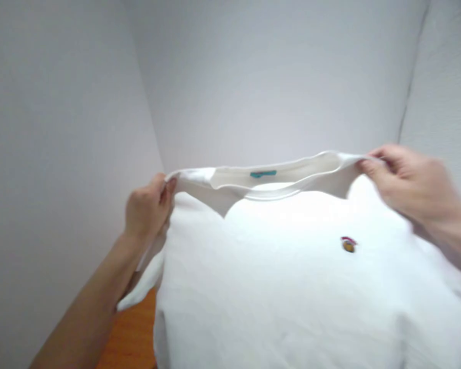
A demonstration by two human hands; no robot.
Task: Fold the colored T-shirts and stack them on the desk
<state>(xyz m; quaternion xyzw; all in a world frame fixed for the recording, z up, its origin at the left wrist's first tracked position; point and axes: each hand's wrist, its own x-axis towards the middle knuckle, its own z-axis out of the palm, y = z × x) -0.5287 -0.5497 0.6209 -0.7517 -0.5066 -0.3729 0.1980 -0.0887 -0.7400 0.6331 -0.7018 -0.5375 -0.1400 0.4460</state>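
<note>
A white T-shirt (276, 277) hangs spread out between my two hands, its front toward me. Pinched at one shoulder, the cloth is held by my left hand (148, 207). The opposite shoulder is gripped by my right hand (411, 182), slightly higher and a little blurred. Between them the neckline sags, and a teal label (263, 174) shows inside the back collar. On the chest sits a small red and yellow emblem (348, 244). One sleeve (144, 284) droops beside my left forearm. The shirt's lower part runs out of view.
Plain pale walls (269, 77) meet in a corner behind the shirt. An orange-brown wooden surface (128, 333) shows at the lower left, partly covered by my forearm and the shirt.
</note>
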